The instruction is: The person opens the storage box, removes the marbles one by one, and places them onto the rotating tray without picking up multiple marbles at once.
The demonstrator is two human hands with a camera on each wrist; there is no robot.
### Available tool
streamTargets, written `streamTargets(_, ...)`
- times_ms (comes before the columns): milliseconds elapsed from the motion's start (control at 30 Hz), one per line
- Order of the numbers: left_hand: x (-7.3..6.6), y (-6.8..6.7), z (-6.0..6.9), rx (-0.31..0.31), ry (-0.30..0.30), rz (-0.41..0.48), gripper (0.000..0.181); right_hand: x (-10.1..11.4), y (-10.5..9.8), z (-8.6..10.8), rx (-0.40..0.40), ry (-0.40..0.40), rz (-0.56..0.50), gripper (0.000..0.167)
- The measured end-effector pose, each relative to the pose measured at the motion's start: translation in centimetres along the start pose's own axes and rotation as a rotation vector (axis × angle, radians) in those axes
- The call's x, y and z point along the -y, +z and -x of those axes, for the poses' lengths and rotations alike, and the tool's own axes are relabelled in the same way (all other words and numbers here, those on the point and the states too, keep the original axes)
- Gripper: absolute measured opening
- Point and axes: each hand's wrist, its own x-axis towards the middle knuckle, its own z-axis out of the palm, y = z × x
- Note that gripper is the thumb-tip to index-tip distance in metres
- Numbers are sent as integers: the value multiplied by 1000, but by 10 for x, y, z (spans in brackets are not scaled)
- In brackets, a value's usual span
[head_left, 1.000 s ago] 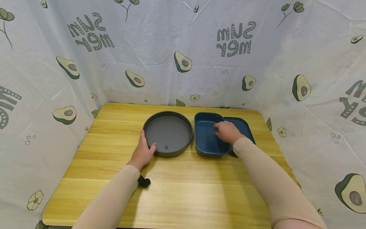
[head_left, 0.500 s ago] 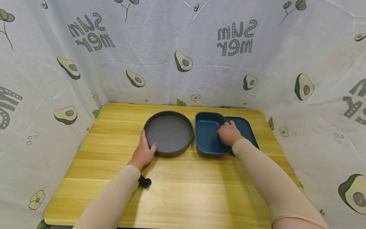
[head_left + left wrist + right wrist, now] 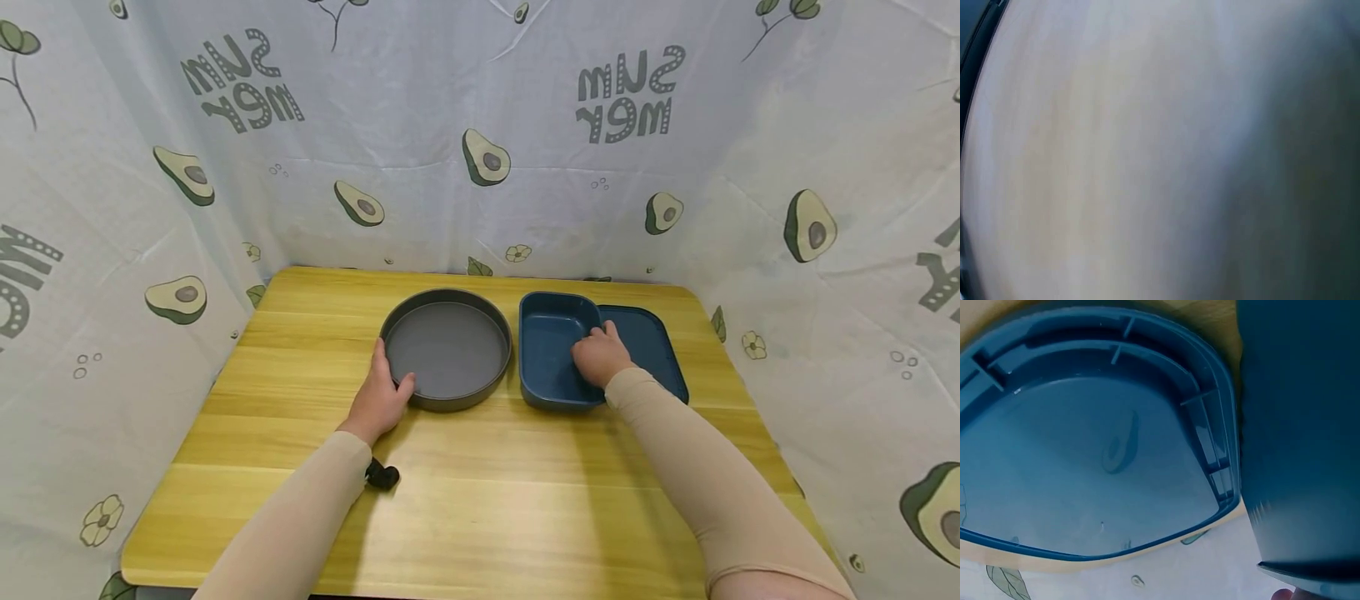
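A round grey pan (image 3: 450, 350) sits on the table, and my left hand (image 3: 377, 402) holds its near left edge, thumb over the rim and fingers along the outer wall. Just right of it stands a deep blue rectangular container (image 3: 551, 358). My right hand (image 3: 600, 354) grips this container's right wall, fingers bent at the rim and partly hidden. In the right wrist view a fingertip (image 3: 1282, 594) shows by the end of the container's wall (image 3: 1297, 437). Beside that wall lies the blue lid (image 3: 645, 346), ridged side up.
The wooden table (image 3: 480, 500) ends at a patterned curtain (image 3: 420, 108) behind and on both sides. A small black device (image 3: 382, 476) hangs at my left wrist. The left wrist view is blurred, with a dark edge (image 3: 975, 69) at upper left.
My right hand has gone from over the container's inside to its right rim, fingers now bent there. A small round greenish spot seen in the pan earlier no longer shows. My left hand stays.
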Motion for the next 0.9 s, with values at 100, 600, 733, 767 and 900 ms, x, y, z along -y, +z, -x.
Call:
streamTargets(100, 0, 1, -1, -1, 8, -2, 96, 0, 1, 0, -3, 5, -11, 17)
streamTargets(600, -1, 1, 1, -7, 3, -4, 97, -6, 8, -2, -41, 8, -148, 16)
streamTargets(733, 0, 1, 0, -7, 5, 1, 97, -4, 5, -2, -52, 11, -205, 8)
streamTargets(767, 0, 2, -1, -8, 5, 0, 97, -4, 5, -2, -60, 11, -219, 7)
streamTargets(900, 0, 2, -1, -11, 9, 1, 96, 0, 2, -1, -88, 7, -255, 7)
